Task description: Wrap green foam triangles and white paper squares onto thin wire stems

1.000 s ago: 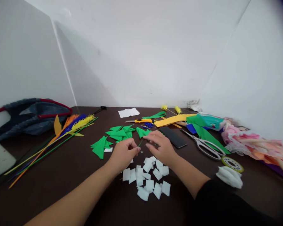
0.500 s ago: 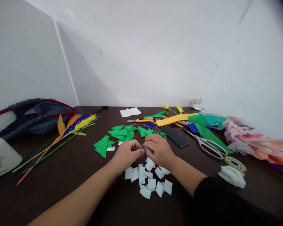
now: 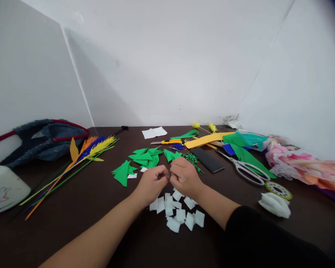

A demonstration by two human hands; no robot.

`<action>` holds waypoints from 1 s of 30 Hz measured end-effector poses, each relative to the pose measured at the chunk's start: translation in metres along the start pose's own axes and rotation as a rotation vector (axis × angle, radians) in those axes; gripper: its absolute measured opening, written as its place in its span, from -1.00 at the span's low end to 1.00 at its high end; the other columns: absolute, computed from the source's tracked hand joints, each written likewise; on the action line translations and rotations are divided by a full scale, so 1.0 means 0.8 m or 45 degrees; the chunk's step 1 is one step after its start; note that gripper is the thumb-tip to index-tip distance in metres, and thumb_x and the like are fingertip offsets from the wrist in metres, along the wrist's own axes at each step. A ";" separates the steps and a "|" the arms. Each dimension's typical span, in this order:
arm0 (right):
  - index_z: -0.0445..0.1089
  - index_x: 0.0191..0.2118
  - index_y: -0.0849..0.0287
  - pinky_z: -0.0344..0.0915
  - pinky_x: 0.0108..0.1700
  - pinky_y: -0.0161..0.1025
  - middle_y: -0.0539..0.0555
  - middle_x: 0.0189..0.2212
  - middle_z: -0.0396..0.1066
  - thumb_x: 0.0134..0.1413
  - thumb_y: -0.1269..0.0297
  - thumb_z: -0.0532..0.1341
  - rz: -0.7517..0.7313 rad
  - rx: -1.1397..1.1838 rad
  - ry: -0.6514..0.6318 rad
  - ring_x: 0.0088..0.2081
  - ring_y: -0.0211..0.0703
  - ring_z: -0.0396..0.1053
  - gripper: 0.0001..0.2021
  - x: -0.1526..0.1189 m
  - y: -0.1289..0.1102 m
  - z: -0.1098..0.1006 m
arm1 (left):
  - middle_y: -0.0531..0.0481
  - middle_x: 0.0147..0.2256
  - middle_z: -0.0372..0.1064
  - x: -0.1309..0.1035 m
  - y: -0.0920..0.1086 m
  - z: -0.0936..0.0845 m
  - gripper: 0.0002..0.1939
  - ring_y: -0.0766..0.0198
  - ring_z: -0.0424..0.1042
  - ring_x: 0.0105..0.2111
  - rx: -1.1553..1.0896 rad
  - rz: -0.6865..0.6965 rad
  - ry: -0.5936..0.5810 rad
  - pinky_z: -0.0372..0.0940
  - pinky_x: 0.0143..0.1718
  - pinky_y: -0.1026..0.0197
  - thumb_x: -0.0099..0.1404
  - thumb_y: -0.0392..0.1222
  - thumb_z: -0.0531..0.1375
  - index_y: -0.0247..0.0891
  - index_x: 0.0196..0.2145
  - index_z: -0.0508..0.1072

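Thin, soft-looking white squares (image 3: pixel 181 216), loosely overlapped, lie between the person's forearms, nearer than either hand. Beyond them the left hand (image 3: pixel 153 183) and right hand (image 3: pixel 187 176) meet nearly tip to tip, fingers bent and drawn in; what they pinch, if anything, is hidden and cannot be told. Just past the right hand sprawl spiky green shreds (image 3: pixel 194 160), with a smooth black slab (image 3: pixel 208 160) to their right; beyond the left hand lie flat, sharp-cornered green triangles (image 3: pixel 121 173). Farther off rests a yellow cutter (image 3: pixel 170 142), blade leftward.

A second ago the hands stood farther apart, a green sliver showing between them, and the right hand covered the shreds.

Dark tabletop (image 3: pixel 100 186) stretches from the left hand to fuzzy stems (image 3: pixel 102 146); rightward, the slab, then scissors (image 3: pixel 235 162), bound the right hand's room. A pale wall (image 3: pixel 162 74) closes the far edge.
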State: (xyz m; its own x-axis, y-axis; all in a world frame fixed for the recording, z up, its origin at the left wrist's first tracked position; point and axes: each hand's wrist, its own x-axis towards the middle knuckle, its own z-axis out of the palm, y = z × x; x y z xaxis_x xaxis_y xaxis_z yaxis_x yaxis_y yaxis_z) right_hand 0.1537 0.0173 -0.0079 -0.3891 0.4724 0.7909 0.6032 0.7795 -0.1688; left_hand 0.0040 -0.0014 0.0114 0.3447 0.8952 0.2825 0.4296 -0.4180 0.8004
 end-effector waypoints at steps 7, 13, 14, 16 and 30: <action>0.38 -0.44 0.19 0.19 -0.25 -0.21 0.08 -0.44 0.33 -0.01 0.40 0.11 0.465 0.103 -0.159 -0.34 -0.18 0.26 -0.89 -0.001 0.040 -0.009 | 0.06 -0.54 0.35 -0.002 -0.004 0.000 -0.82 0.32 0.27 -0.50 -0.311 -0.144 0.006 0.15 -0.40 0.27 0.17 -0.13 0.05 -0.26 -0.50 0.31; 0.41 -0.21 0.07 0.29 -0.24 -0.20 0.03 -0.29 0.35 -0.01 0.28 0.16 0.702 1.241 -0.255 -0.34 -0.24 0.34 -0.80 0.001 0.006 -0.018 | 0.04 -0.58 0.33 0.000 -0.006 0.008 -0.78 0.30 0.29 -0.47 -0.635 -0.183 -0.018 0.17 -0.30 0.22 0.15 -0.11 0.11 -0.28 -0.56 0.30; 0.42 -0.23 0.05 0.30 -0.33 -0.22 0.01 -0.30 0.33 -0.06 0.24 0.20 0.750 1.378 -0.239 -0.43 -0.29 0.33 -0.79 0.000 -0.001 -0.016 | 0.03 -0.59 0.33 0.000 -0.006 0.009 -0.78 0.30 0.29 -0.47 -0.686 -0.187 -0.034 0.17 -0.29 0.21 0.14 -0.11 0.12 -0.29 -0.57 0.31; 0.45 -0.35 0.08 0.29 -0.46 -0.27 0.01 -0.30 0.28 -0.17 0.20 0.27 0.844 1.542 -0.157 -0.51 -0.34 0.28 -0.82 0.000 -0.010 -0.010 | 0.04 -0.61 0.32 -0.001 -0.004 0.012 -0.79 0.30 0.29 -0.49 -0.784 -0.210 -0.059 0.18 -0.31 0.21 0.13 -0.12 0.15 -0.30 -0.56 0.32; 0.14 -0.59 0.18 0.07 -0.58 -0.40 -0.11 -0.70 0.18 -0.11 0.24 0.18 0.899 1.112 -0.088 -0.64 -0.38 0.11 -0.78 -0.001 -0.004 -0.011 | -0.02 -0.52 0.36 -0.001 0.002 0.019 -0.74 0.27 0.31 -0.42 -0.601 -0.222 -0.227 0.18 -0.30 0.25 0.16 -0.07 0.08 -0.29 -0.55 0.34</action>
State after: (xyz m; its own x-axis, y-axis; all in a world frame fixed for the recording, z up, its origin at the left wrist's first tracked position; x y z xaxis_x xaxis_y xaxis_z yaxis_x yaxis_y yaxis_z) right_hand 0.1585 0.0109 -0.0025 -0.2074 0.9225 0.3256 0.0199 0.3368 -0.9414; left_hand 0.0171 -0.0048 0.0046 0.4560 0.8878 0.0625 0.0853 -0.1135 0.9899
